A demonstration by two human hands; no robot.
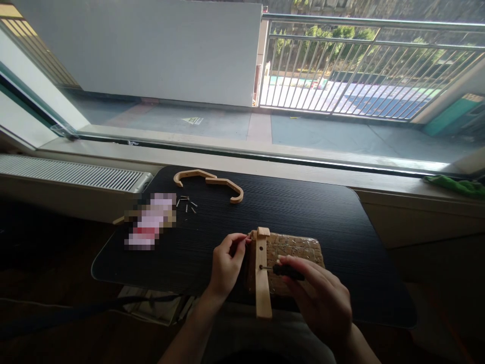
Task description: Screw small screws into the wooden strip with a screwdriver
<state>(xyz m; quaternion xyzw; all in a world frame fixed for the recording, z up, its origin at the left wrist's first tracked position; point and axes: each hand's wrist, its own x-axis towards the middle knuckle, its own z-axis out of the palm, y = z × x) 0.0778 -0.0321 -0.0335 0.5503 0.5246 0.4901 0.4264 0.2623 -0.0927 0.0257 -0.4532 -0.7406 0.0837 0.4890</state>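
Note:
A dark-handled screwdriver [288, 271] is gripped in my right hand [328, 298]. Its thin shaft points left, with the tip at a dark spot on a pale wooden hook [262, 290]. That hook lies lengthwise over a brown block wrapped in clear plastic [295, 245], its bent end at the far side and its straight end past the block's near edge. A round hole shows farther up the strip. My left hand [228, 263] is closed in a pinch at the block's far left corner; whatever is between the fingertips is too small to make out.
Two more wooden hooks [227, 183] lie at the back of the black table [322, 210]. Several loose screws [185, 202] are scattered near a blurred pink packet [155, 217]. A white radiator [76, 172] and a large window stand beyond the table.

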